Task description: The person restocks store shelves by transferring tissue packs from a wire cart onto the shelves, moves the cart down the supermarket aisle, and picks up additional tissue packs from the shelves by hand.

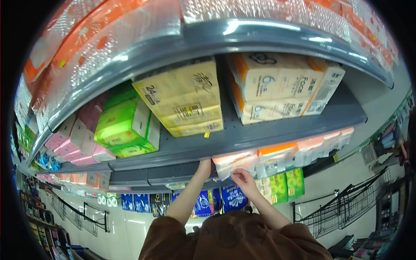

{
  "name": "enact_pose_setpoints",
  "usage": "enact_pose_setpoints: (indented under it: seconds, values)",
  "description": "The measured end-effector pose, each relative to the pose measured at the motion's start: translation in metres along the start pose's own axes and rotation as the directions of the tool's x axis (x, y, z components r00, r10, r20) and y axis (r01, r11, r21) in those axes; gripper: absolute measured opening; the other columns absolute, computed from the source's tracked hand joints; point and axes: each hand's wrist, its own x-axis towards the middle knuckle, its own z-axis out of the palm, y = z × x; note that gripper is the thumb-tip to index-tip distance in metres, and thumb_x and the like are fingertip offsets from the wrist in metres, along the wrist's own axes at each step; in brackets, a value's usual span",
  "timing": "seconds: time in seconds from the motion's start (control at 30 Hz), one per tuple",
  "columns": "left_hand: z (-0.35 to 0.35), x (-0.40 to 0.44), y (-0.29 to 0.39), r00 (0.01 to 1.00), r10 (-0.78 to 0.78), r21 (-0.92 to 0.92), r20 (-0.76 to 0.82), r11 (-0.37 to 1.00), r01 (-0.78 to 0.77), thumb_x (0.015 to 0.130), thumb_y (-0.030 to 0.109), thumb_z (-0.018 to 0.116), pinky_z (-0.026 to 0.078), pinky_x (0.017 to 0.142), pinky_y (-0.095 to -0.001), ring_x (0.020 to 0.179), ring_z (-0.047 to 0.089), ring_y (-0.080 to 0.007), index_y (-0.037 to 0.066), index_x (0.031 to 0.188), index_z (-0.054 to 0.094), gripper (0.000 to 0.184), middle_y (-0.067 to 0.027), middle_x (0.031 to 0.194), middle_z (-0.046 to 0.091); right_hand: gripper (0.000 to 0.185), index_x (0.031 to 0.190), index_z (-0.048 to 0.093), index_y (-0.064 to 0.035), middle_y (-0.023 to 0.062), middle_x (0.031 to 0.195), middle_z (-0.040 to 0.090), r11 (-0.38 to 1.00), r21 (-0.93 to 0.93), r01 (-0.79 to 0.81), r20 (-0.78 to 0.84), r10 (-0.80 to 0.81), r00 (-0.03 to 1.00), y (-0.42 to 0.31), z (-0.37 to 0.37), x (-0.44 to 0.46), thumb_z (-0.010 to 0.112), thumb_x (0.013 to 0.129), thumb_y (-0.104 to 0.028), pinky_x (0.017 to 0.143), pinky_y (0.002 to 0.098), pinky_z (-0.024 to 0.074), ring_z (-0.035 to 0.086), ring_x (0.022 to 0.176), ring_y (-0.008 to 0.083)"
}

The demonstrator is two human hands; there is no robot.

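Observation:
On the shelf level below the grey one in front of me lies a plastic-wrapped tissue pack (236, 163), white with pale orange. My right hand (245, 178) is at its front lower edge, with fingers bent and closed on the wrapper. At the pack's left side, my left hand (205, 167) reaches in under the shelf edge. Its fingers are hidden there, so I cannot tell whether they grip the pack. More packs with an orange band (277, 152) stand in a row directly to the right.
The grey shelf (277, 130) above my hands carries a yellow tissue pack (184, 99), green packs (125, 128) and white-orange packs (277, 86). Blue packs (234, 197) and green packs (288, 184) sit lower down. Black wire racks (342, 208) stand at both sides.

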Motion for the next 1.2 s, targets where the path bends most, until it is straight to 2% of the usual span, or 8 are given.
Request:
enact_pose_setpoints:
  seconds: [0.17,0.43,0.53,0.57,0.87,0.93,1.0,1.2]
  values:
    - [0.009,-0.004,0.008,1.0,-0.015,0.039,0.004,0.999,0.015,0.1,0.054,0.042,0.03,0.112,-0.0367,0.137,0.037,-0.0204,0.007,0.146,0.036,0.066,-0.0061,0.148,0.042,0.028,0.106,0.059,0.0006,0.0105,0.094,0.067,0.736,0.515,-0.439,-0.008,0.517,0.856,-0.046,0.005,0.007,0.064,0.095,-0.025,0.085,0.0356,0.0524,0.067,0.085,0.02]
    - [0.011,-0.025,0.041,0.985,-0.163,-0.091,0.052,0.982,0.167,0.1,0.05,0.044,0.039,0.106,-0.0365,0.128,0.048,-0.021,0.006,0.139,0.045,0.059,-0.0076,0.139,0.051,0.025,0.113,0.06,-0.0005,0.009,0.104,0.067,0.896,0.434,-0.095,-0.083,0.145,0.986,-0.005,0.018,-0.023,0.06,0.097,-0.02,0.087,0.0353,0.0508,0.065,0.095,0.0193]
    - [0.023,-0.048,0.049,0.999,-0.05,0.008,-0.002,0.999,0.05,0.095,0.057,0.049,0.047,0.058,-0.026,0.075,0.059,-0.0088,0.008,0.112,0.061,0.054,-0.0021,0.092,0.063,0.028,0.116,0.06,0.0013,0.0093,0.107,0.067,0.903,0.412,-0.12,-0.038,0.149,0.988,-0.023,0.023,-0.04,0.058,0.098,-0.02,0.089,0.0345,0.0495,0.064,0.098,0.0182]
    - [0.019,-0.04,0.041,0.997,-0.08,0.057,0.018,0.995,0.079,0.1,0.048,0.043,0.043,0.1,-0.0351,0.119,0.055,-0.0195,0.006,0.128,0.054,0.052,-0.0076,0.126,0.059,0.025,0.114,0.06,0.0006,0.01,0.106,0.067,0.907,0.404,-0.118,-0.032,0.143,0.989,-0.022,0.022,-0.035,0.056,0.099,-0.019,0.088,0.0348,0.0503,0.064,0.097,0.0187]
    - [0.002,0.007,0.012,0.998,-0.017,0.146,0.055,0.989,0.009,0.099,0.044,0.044,0.045,0.094,-0.0338,0.109,0.057,-0.017,0.008,0.122,0.058,0.045,-0.0059,0.118,0.062,0.026,0.109,0.061,-0.0061,0.0081,0.096,0.067,0.941,0.308,-0.142,-0.041,0.162,0.986,0.051,0.002,0.055,0.053,0.097,-0.028,0.075,0.0319,0.0514,0.065,0.084,0.0176]
    - [-0.003,-0.018,0.0,0.995,0.07,0.098,0.074,0.992,-0.077,0.098,0.043,0.046,0.044,0.091,-0.0313,0.102,0.056,-0.0134,0.01,0.118,0.059,0.041,-0.0029,0.113,0.062,0.029,0.114,0.058,-0.0044,0.011,0.099,0.065,0.86,0.491,-0.142,-0.084,0.209,0.974,0.027,0.02,0.03,0.047,0.1,-0.028,0.078,0.0392,0.0514,0.063,0.082,0.0223]
    - [0.008,-0.068,0.009,0.985,0.142,0.087,0.097,0.985,-0.15,0.1,0.036,0.05,0.034,0.108,-0.0312,0.129,0.044,-0.0192,-0.001,0.142,0.041,0.056,-0.0121,0.139,0.049,0.027,0.113,0.056,-0.0048,0.011,0.101,0.066,0.851,0.509,-0.127,-0.131,0.223,0.966,0.018,0.016,0.009,0.053,0.099,-0.028,0.077,0.0376,0.0524,0.064,0.085,0.0229]
    - [-0.004,-0.13,-0.027,0.937,0.274,0.097,0.217,0.949,-0.3,0.096,0.012,0.06,0.04,0.103,-0.0306,0.126,0.05,-0.0224,0.001,0.145,0.035,0.056,-0.018,0.137,0.051,0.033,0.109,0.056,-0.0007,0.0135,0.095,0.067,0.914,0.344,-0.213,-0.103,0.263,0.959,0.002,-0.013,-0.002,0.062,0.095,-0.03,0.082,0.0375,0.0532,0.068,0.092,0.0258]
